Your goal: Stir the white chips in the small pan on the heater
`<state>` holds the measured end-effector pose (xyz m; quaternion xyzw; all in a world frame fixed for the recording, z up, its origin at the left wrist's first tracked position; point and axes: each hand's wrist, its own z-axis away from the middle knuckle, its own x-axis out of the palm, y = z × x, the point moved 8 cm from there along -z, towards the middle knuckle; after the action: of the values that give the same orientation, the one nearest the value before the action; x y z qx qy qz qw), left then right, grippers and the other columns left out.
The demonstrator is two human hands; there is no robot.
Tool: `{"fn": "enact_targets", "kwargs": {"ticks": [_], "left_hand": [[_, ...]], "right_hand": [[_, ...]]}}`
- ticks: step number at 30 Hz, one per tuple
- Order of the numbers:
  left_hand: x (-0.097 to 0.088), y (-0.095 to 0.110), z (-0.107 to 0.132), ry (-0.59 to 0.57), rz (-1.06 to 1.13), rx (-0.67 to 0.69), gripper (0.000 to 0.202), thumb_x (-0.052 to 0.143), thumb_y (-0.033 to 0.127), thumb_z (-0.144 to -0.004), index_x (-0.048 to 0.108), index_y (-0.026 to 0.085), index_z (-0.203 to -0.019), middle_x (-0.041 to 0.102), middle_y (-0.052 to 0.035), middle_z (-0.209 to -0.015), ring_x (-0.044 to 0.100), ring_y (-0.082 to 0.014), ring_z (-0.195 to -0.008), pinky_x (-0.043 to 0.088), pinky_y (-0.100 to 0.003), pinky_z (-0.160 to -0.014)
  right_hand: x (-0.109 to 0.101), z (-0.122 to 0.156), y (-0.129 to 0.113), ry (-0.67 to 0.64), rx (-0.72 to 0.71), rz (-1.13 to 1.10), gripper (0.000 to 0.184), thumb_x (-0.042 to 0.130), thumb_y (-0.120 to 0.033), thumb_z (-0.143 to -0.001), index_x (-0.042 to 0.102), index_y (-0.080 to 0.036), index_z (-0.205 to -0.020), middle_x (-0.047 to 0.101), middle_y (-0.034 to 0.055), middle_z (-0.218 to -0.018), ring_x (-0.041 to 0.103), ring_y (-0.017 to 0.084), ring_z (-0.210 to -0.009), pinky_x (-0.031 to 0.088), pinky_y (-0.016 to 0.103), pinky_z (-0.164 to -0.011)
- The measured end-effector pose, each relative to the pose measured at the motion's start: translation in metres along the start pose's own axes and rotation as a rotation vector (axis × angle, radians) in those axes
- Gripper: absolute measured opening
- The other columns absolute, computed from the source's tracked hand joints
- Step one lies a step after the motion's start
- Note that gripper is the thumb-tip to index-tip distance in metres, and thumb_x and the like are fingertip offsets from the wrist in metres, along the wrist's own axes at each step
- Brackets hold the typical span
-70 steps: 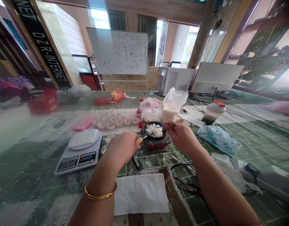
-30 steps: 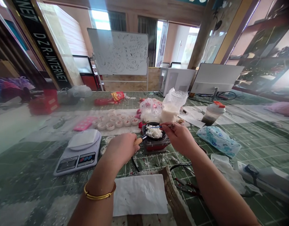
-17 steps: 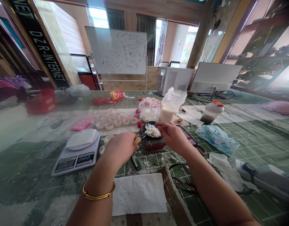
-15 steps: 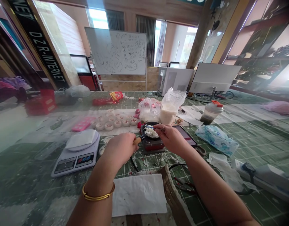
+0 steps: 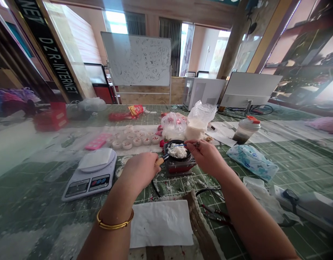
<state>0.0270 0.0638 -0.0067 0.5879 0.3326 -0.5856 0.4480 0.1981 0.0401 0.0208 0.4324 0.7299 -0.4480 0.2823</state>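
A small black pan (image 5: 169, 146) with white flakes (image 5: 177, 151) in it sits on a little red burner (image 5: 179, 167) in the middle of the green mat. My left hand (image 5: 140, 169) is closed round the pan's wooden handle (image 5: 159, 161). My right hand (image 5: 206, 156) pinches a thin blue-tipped stick (image 5: 184, 145) whose end lies in the white flakes. Both forearms reach forward from the bottom edge, with a gold bangle (image 5: 114, 224) on the left wrist.
A white kitchen scale (image 5: 90, 173) stands to the left, several small filled cups (image 5: 133, 139) behind it. Plastic bags of white material (image 5: 197, 121), a shaker bottle (image 5: 244, 129) and a tissue pack (image 5: 251, 160) lie further right. White paper (image 5: 161, 224) and pliers (image 5: 217, 213) lie near me.
My right hand has shifted the stick slightly back and forth across the flakes in the pan. The left hand has stayed on the handle. The view has swayed a little.
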Motion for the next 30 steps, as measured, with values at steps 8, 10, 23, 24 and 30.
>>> {"fn": "enact_targets", "kwargs": {"ticks": [8,10,23,24,30], "left_hand": [[0.000,0.001,0.000,0.005,-0.004,0.004,0.017,0.049,0.037,-0.076,0.058,0.023,-0.078,0.064,-0.0028,-0.077,0.058,-0.0182,-0.071,0.032,-0.025,-0.055],[-0.001,0.001,0.000,0.008,-0.005,0.011,0.018,0.049,0.037,-0.076,0.058,0.022,-0.077,0.064,-0.0031,-0.077,0.058,-0.0180,-0.072,0.033,-0.025,-0.056],[-0.002,-0.001,0.001,0.016,0.030,0.004,0.019,0.048,0.039,-0.076,0.056,0.022,-0.074,0.063,-0.0020,-0.073,0.057,-0.0159,-0.065,0.027,-0.023,-0.050],[-0.002,-0.001,0.001,0.014,0.032,0.001,0.018,0.048,0.039,-0.076,0.056,0.022,-0.074,0.063,-0.0019,-0.073,0.057,-0.0161,-0.065,0.027,-0.023,-0.050],[-0.002,0.001,0.000,0.010,0.027,-0.003,0.017,0.047,0.038,-0.075,0.056,0.023,-0.072,0.063,-0.0014,-0.072,0.056,-0.0173,-0.064,0.027,-0.023,-0.050]], "right_hand": [[-0.001,0.002,0.002,-0.057,-0.016,0.016,0.034,0.036,-0.035,-0.088,0.063,-0.019,-0.098,0.067,0.0067,-0.084,0.058,0.019,-0.081,0.041,0.027,-0.068],[-0.011,0.002,0.007,0.027,0.020,0.047,0.034,0.035,-0.036,-0.088,0.063,-0.019,-0.096,0.067,0.0067,-0.083,0.058,0.019,-0.080,0.041,0.028,-0.067],[-0.020,0.003,0.014,0.014,0.061,0.205,0.034,0.034,-0.035,-0.088,0.063,-0.017,-0.091,0.067,0.0092,-0.082,0.058,0.022,-0.082,0.040,0.029,-0.068],[-0.019,0.004,0.013,-0.010,0.055,0.212,0.034,0.034,-0.035,-0.088,0.063,-0.017,-0.091,0.067,0.0091,-0.081,0.058,0.022,-0.081,0.040,0.029,-0.068],[-0.025,0.007,0.010,0.022,0.053,0.145,0.032,0.034,-0.037,-0.088,0.061,-0.020,-0.092,0.066,0.0063,-0.081,0.058,0.019,-0.077,0.039,0.028,-0.066]]}}
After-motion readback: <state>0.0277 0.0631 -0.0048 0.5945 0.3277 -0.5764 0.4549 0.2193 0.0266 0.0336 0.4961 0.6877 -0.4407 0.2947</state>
